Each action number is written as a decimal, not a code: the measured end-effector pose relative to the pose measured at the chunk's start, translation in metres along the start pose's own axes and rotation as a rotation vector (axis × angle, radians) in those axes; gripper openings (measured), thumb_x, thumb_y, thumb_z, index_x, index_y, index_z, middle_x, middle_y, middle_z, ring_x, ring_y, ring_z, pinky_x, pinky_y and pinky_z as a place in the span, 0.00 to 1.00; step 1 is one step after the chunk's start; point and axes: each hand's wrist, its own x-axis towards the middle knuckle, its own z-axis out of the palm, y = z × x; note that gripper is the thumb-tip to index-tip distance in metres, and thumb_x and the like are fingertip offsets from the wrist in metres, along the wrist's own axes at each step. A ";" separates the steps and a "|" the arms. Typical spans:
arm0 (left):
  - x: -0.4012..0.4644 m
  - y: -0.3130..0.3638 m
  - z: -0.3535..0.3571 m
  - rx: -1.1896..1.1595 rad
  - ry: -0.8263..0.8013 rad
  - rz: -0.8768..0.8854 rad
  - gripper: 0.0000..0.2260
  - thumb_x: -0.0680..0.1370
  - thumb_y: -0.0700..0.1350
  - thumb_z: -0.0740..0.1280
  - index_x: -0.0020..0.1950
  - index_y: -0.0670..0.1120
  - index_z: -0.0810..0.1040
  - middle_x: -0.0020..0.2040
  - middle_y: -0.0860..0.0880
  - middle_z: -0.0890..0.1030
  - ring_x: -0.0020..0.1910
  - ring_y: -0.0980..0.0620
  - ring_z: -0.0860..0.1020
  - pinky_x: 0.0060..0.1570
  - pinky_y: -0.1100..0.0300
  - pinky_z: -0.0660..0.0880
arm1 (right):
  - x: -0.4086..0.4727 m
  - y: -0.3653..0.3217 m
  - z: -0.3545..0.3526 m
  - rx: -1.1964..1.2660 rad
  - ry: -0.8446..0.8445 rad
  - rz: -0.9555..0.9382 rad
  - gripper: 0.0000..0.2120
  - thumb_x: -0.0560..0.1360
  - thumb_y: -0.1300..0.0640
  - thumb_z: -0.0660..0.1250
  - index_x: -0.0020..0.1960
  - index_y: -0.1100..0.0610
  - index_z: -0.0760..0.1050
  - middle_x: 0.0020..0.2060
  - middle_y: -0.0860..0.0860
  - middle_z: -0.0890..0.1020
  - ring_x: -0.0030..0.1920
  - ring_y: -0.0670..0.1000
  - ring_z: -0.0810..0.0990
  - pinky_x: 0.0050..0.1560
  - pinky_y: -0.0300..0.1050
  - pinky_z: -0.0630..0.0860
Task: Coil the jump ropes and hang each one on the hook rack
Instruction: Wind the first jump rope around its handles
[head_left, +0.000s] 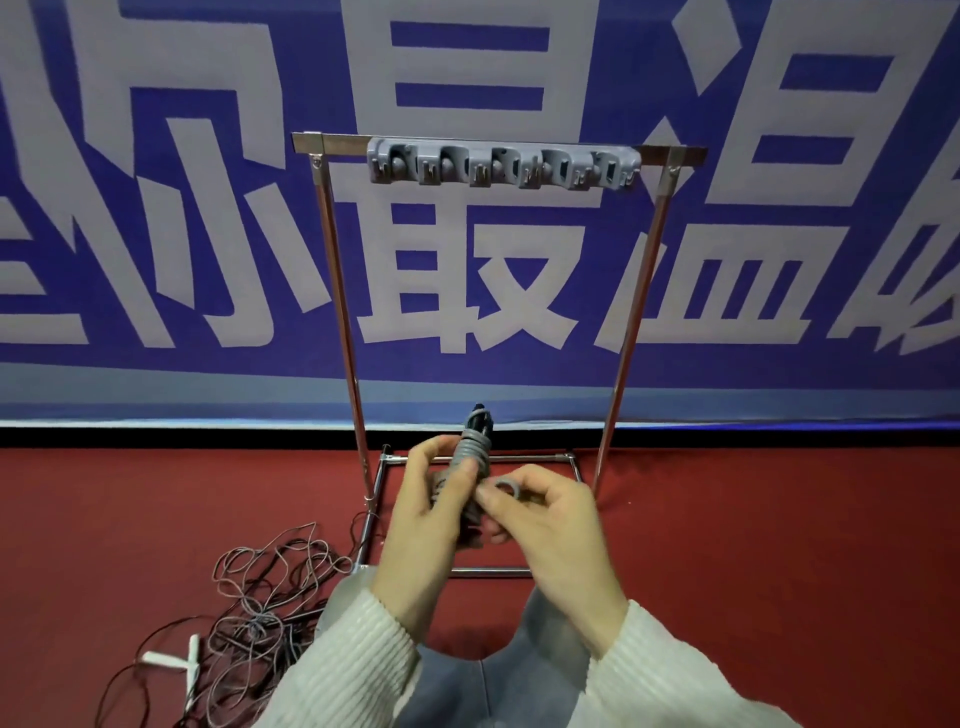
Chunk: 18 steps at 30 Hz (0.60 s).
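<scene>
A grey jump rope wound tightly round its grey handles (470, 457) forms a compact bundle, its dark tip pointing up and away from the hands. The left hand (434, 512) grips the bundle, fingers curled round its lower part. The right hand (545, 519), just beside the left, pinches a small loop of the grey cord between thumb and fingertips. Beyond the hands stands a shiny metal tube frame carrying a grey plastic hook rack (501, 165) high above them. Left of and below the left hand, a loose tangle of thin grey and dark cords with white handles (260, 618) lies on the red carpeted floor (753, 545). Ribbed cream sleeves cover both wrists.
</scene>
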 end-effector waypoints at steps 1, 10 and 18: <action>0.003 0.001 0.003 -0.070 0.015 -0.023 0.13 0.79 0.50 0.66 0.62 0.48 0.74 0.47 0.42 0.84 0.37 0.49 0.81 0.34 0.54 0.79 | -0.001 0.000 0.001 0.021 0.003 -0.034 0.06 0.76 0.67 0.73 0.42 0.60 0.83 0.32 0.53 0.82 0.32 0.48 0.80 0.36 0.40 0.78; 0.004 -0.006 -0.001 -0.449 0.038 -0.183 0.18 0.84 0.48 0.59 0.70 0.40 0.72 0.45 0.41 0.79 0.34 0.50 0.77 0.23 0.62 0.71 | 0.000 0.002 0.002 -0.019 0.016 -0.068 0.08 0.80 0.57 0.67 0.46 0.54 0.85 0.38 0.53 0.86 0.36 0.47 0.79 0.37 0.41 0.75; -0.006 0.000 0.006 -0.305 0.027 -0.038 0.08 0.87 0.44 0.54 0.62 0.47 0.71 0.47 0.44 0.84 0.41 0.45 0.82 0.34 0.55 0.79 | 0.009 -0.003 0.002 0.246 -0.174 0.131 0.19 0.77 0.53 0.61 0.62 0.56 0.83 0.43 0.49 0.77 0.42 0.45 0.71 0.42 0.42 0.70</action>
